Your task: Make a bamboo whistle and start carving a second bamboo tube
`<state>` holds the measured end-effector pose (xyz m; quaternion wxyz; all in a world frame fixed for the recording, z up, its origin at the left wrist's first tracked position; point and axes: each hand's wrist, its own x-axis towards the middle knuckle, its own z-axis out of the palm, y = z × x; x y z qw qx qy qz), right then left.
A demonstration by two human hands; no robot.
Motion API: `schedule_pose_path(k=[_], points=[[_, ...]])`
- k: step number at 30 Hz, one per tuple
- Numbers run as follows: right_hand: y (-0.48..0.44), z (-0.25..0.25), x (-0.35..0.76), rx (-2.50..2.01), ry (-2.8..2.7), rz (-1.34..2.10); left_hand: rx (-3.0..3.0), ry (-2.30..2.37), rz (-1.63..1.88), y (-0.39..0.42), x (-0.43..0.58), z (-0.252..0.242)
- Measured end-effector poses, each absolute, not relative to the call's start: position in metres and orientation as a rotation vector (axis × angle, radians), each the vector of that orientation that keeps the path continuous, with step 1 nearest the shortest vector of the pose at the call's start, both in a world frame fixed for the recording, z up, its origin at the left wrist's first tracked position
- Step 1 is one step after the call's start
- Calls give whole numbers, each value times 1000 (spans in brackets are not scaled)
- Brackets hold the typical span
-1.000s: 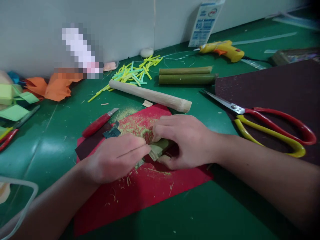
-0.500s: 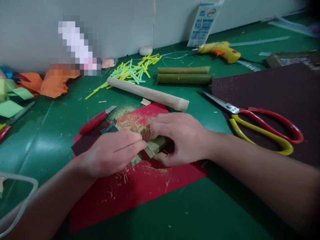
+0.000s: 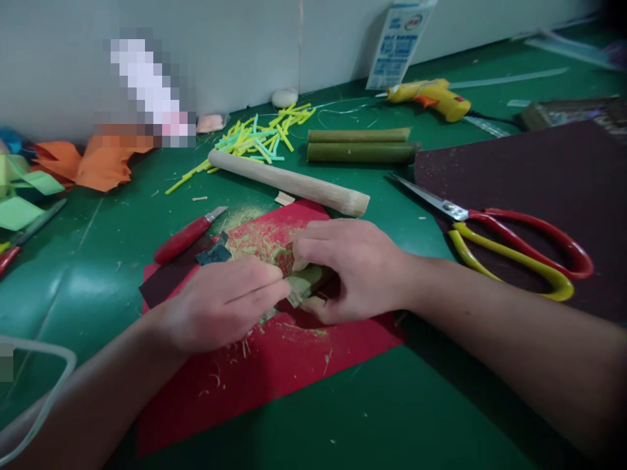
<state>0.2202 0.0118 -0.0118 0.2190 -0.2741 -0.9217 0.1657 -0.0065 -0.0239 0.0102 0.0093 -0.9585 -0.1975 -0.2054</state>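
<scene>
My right hand (image 3: 360, 267) is closed round a short green bamboo piece (image 3: 306, 282), fingers on the far side and thumb on the near side. Against the bamboo's left end, my left hand (image 3: 232, 297) pinches a small dust-coated scrap that looks like sandpaper (image 3: 268, 316), mostly hidden under the fingers. Both hands rest over a red sheet (image 3: 274, 375) strewn with pale shavings and dust (image 3: 255, 245). Just beyond my left hand lie a red-handled knife (image 3: 183, 238), a dark sandpaper strip (image 3: 169, 277) and a small dark scrap (image 3: 215, 251).
Behind the hands are a pale wooden stick (image 3: 289, 183), cut yellow and turquoise straws (image 3: 264, 137) and two bamboo tubes (image 3: 360, 153). To the right, scissors (image 3: 460, 212) lie on a dark sheet (image 3: 519, 176). A yellow glue gun (image 3: 431, 98) and carton (image 3: 401, 46) stand farther back.
My left hand has shifted slightly right along the bamboo's end, covering more of the sandpaper scrap. My right hand keeps its hold in nearly the same place.
</scene>
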Motion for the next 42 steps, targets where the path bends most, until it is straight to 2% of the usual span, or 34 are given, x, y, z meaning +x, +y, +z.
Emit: schedule_pose_path(k=[5,11,21,25,42], points=[[12,-11,220,-732,-2545,463,-3030,-611,-573,-25,-4,12],[11,-11,220,-734,-2538,468,-2941,-559,-682,-22,-6,11],[11,-12,220,-759,-2558,479,-3037,-550,-601,-22,-9,9],[11,-12,220,-764,-2559,465,-2941,-533,-683,-22,-9,9],[12,-10,220,-746,-2552,472,-2956,-556,-659,-19,-7,11]])
